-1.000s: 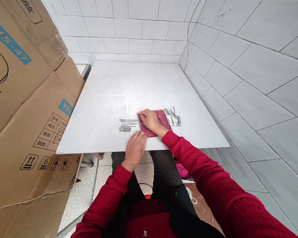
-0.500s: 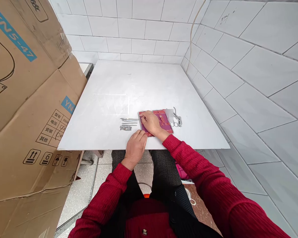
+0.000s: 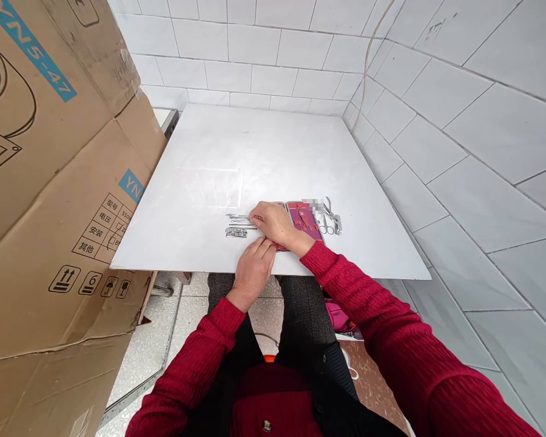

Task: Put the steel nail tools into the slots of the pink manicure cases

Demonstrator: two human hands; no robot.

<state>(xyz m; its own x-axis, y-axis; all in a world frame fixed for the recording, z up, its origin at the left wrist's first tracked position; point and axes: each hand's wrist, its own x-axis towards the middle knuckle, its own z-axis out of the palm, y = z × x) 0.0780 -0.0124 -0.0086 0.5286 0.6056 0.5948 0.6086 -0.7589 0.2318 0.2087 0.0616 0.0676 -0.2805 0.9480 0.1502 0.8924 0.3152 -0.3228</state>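
A manicure case [image 3: 306,220] with a red and purple lining lies open near the table's front edge. My left hand [image 3: 253,267] has its curled fingers against the case's near left side and grips it there. Over the left half of the case is my right hand [image 3: 277,223], its fingertips pinched together past the left rim, by the ends of several thin metal tools [image 3: 238,219]. Whatever is in that pinch is too small to make out. A nail clipper [image 3: 236,232] lies just below the thin tools. Small scissors [image 3: 329,229] rest right of the case.
More shiny metal tools [image 3: 337,222] lie beside the scissors. The white table [image 3: 273,152] meets a tiled wall [image 3: 255,45] behind and another on the right, where a cable [image 3: 367,60] hangs. A large cardboard box [image 3: 64,182] stands close on the left.
My right hand has moved left from inside the case to its left rim, near the thin tools. My left hand stays at the near side. The view has shifted slightly.
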